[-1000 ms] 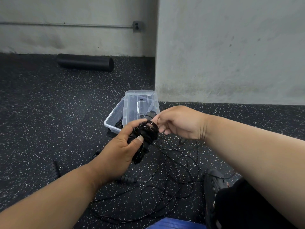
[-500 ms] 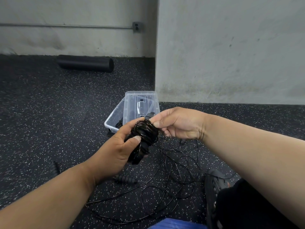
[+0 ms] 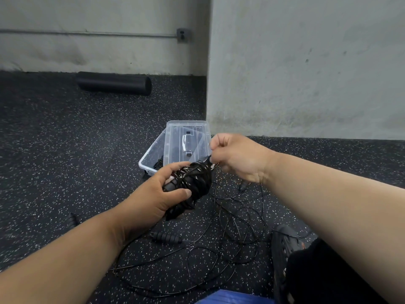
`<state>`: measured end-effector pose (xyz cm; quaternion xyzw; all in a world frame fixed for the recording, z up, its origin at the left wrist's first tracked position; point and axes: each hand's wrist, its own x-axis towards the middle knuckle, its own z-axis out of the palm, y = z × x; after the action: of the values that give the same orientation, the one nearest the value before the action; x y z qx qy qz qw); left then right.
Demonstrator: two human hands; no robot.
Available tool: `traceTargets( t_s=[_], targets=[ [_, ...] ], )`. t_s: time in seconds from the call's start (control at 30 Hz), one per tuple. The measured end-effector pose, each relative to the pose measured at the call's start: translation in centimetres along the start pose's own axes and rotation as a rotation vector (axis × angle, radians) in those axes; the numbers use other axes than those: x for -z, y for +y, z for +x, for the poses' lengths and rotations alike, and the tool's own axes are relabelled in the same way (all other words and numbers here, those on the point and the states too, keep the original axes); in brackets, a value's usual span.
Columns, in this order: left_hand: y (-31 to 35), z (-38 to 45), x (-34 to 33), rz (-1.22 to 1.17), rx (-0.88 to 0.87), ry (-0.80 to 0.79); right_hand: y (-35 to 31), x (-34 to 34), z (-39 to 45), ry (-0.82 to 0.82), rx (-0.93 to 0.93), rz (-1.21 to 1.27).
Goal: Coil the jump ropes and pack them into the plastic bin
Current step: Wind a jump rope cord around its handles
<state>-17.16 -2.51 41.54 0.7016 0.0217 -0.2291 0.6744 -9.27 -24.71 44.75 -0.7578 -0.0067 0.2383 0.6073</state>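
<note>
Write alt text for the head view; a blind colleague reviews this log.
The left hand grips a coiled black jump rope while the right hand pinches its cord, in front of a clear plastic bin. More loose cord lies tangled on the speckled floor.

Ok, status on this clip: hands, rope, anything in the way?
Left hand grips wound rope bundle. Right hand pinches cord at bundle's top. Plastic bin open just behind, lid propped up. Loose rope tangled on floor, spare handle beneath.

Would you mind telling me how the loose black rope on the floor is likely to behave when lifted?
The loose rope looks thin and lies in tangled loops, so it will probably be floppy and snag. It seems light. Its ribbed handle may drag or swing.
</note>
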Motion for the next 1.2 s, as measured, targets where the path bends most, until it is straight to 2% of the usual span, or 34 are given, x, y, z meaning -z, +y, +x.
traceTargets(
  t_s=[0.07,0.1,0.23,0.33,0.4,0.5,0.57,0.6,0.67,0.73,0.97,1.2],
  targets=[
    [-0.1,0.3,0.0,0.027,0.023,-0.025,-0.5,0.2,-0.6,0.099,0.264,-0.501],
    [-0.3,0.4,0.1,0.052,0.026,-0.028,-0.6,0.2,-0.8,0.118,0.375,-0.676],
    [-0.6,0.9,0.6,0.140,0.042,-0.019,-0.6,-1.3,-1.5,0.156,0.752,-1.116],
    [-1.0,1.2,0.2,0.235,0.046,0.000,-0.3,-2.5,-2.0,0.177,1.084,-1.231],
    [-1.8,1.5,0.0,0.319,0.022,0.052,0.7,-3.4,-2.2,0.097,1.178,-1.243],
    [-3.1,1.6,-0.6,0.598,-0.008,0.095,2.5,-4.8,-2.4,-0.050,1.212,-1.298],
    [-3.9,1.7,-0.6,0.619,0.024,0.119,3.3,-5.3,-1.9,-0.059,1.171,-1.283],
    [-4.1,1.8,-0.5,0.546,0.058,0.124,3.3,-5.4,-1.5,-0.022,1.117,-1.234],
    [-4.2,2.0,0.0,0.371,0.106,0.138,2.8,-5.0,-0.6,0.099,0.928,-1.121],
    [-4.4,2.2,0.7,0.332,0.100,0.142,2.4,-4.3,0.1,0.159,0.724,-0.995],
    [-5.0,2.5,1.4,0.126,0.171,0.142,3.3,-2.8,1.5,0.183,0.264,-0.363],
    [-5.0,3.2,2.9,0.076,0.190,0.249,5.6,-3.1,3.7,0.132,-0.058,-0.191]
  ],
)
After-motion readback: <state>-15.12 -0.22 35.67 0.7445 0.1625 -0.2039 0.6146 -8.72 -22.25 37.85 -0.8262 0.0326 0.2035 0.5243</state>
